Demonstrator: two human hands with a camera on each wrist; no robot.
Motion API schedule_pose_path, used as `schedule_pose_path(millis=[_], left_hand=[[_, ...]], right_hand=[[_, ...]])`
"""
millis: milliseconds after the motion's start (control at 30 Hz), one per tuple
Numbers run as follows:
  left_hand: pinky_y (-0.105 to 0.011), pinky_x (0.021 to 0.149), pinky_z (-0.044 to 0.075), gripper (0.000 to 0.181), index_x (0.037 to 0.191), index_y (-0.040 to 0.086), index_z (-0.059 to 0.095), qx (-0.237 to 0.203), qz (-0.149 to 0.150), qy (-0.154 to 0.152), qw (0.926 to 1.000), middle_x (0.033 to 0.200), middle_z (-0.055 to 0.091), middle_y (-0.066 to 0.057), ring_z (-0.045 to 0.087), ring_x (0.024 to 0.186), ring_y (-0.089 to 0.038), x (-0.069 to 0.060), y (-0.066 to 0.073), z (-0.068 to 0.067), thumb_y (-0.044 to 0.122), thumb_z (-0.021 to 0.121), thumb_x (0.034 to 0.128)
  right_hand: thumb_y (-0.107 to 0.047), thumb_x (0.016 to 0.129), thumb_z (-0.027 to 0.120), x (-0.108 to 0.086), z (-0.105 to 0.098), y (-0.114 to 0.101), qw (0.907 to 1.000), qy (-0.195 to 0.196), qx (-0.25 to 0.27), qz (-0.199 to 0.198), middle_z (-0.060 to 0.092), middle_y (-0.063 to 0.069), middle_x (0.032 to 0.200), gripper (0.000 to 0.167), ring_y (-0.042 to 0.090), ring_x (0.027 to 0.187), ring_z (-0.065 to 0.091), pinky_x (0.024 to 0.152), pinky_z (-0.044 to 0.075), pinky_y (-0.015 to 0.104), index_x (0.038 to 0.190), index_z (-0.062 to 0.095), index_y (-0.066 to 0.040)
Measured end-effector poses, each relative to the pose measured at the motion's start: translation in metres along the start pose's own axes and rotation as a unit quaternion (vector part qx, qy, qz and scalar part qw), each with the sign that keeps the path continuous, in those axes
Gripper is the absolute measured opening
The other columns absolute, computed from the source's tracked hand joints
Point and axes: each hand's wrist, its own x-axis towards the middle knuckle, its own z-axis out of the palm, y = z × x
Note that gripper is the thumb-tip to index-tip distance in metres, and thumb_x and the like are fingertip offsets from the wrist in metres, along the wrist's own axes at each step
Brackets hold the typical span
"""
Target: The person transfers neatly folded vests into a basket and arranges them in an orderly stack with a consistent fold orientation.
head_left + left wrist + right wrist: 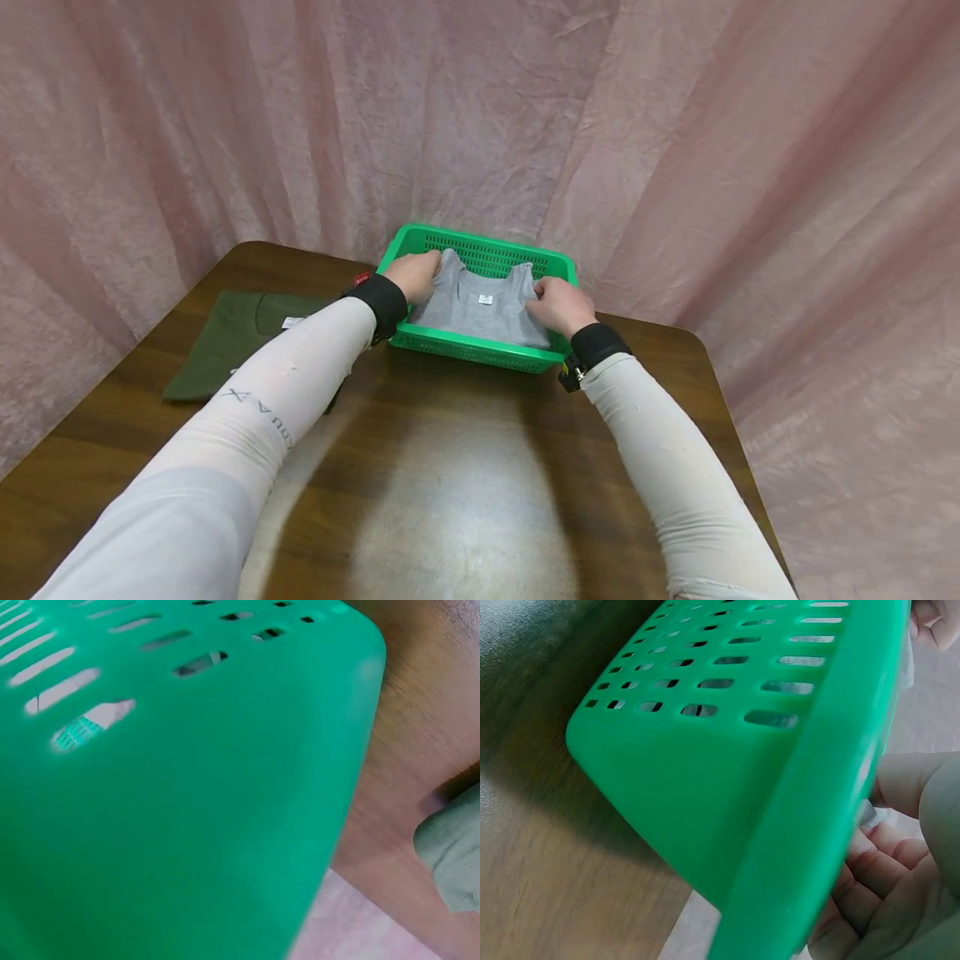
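On my left, a dark green garment (225, 337) lies flat on the brown wooden table (480, 483), partly behind my sleeved left arm. My left hand (415, 275) pinches the left shoulder of a grey garment (472, 319). That garment lies spread inside the green basket (468, 348) at the table's far side, its white label (486, 299) facing up. To the right, my right hand (561, 305) pinches the garment's right edge between thumb and fingers, just inside the basket's rim.
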Motion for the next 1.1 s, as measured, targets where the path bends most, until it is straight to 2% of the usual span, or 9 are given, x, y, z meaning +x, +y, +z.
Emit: schedule_pose_path(millis=[133,267,467,667,900,1100], left_hand=[[-0.042,0.08,0.037,0.003,0.112,-0.001,0.052,0.005,-0.004,-0.004,1.0,0.092,0.047,-0.012,0.043,0.083,-0.029,-0.003,0.0,0.0,-0.001,0.049,0.1126],[-0.043,0.084,0.041,0.008,0.12,-0.002,0.055,0.006,-0.001,-0.004,1.0,0.098,0.054,-0.013,0.05,0.089,-0.03,-0.004,-0.001,0.002,0.001,0.05,0.1134],[-0.043,0.082,0.04,0.005,0.116,0.0,0.054,0.009,0.0,-0.003,1.0,0.095,0.052,-0.013,0.048,0.087,-0.031,-0.003,-0.001,0.003,-0.001,0.05,0.1127],[-0.043,0.083,0.042,0.01,0.121,-0.001,0.057,0.012,-0.005,-0.007,0.9999,0.098,0.057,-0.015,0.052,0.088,-0.032,0.003,-0.004,0.006,0.001,0.05,0.1139],[-0.042,0.081,0.039,0.007,0.118,0.0,0.054,0.018,-0.011,-0.01,0.9997,0.095,0.053,-0.013,0.048,0.085,-0.03,0.003,-0.009,0.009,-0.001,0.05,0.1122],[-0.043,0.083,0.042,0.013,0.123,0.0,0.056,0.018,-0.006,-0.006,0.9998,0.101,0.059,-0.015,0.053,0.089,-0.032,0.003,-0.011,0.011,-0.003,0.052,0.1105]], right_hand=[[-0.019,0.105,0.061,0.001,0.002,-0.001,1.0,-0.005,-0.004,0.001,0.022,-0.001,0.075,0.036,0.019,0.068,0.025,0.065,0.022,0.037,0.078,0.036,-0.015],[-0.019,0.105,0.061,0.001,0.001,-0.001,0.9999,-0.01,-0.01,0.003,0.024,-0.001,0.075,0.035,0.019,0.067,0.027,0.065,0.023,0.037,0.079,0.038,-0.014],[-0.021,0.108,0.061,0.0,0.001,-0.001,0.9997,-0.019,-0.015,0.008,0.024,-0.001,0.074,0.037,0.019,0.067,0.027,0.066,0.024,0.038,0.079,0.039,-0.014],[-0.018,0.106,0.061,0.0,0.002,0.0,0.9997,-0.017,-0.019,0.003,0.021,-0.001,0.076,0.038,0.019,0.068,0.023,0.067,0.022,0.038,0.079,0.035,-0.016],[-0.016,0.104,0.061,-0.002,0.004,-0.001,0.9997,-0.013,-0.02,-0.002,0.02,-0.002,0.077,0.037,0.018,0.068,0.021,0.067,0.021,0.038,0.079,0.033,-0.016],[-0.016,0.103,0.061,-0.004,0.004,-0.002,0.9995,-0.005,-0.03,-0.005,0.018,-0.002,0.076,0.039,0.018,0.067,0.02,0.067,0.02,0.038,0.078,0.031,-0.017]])
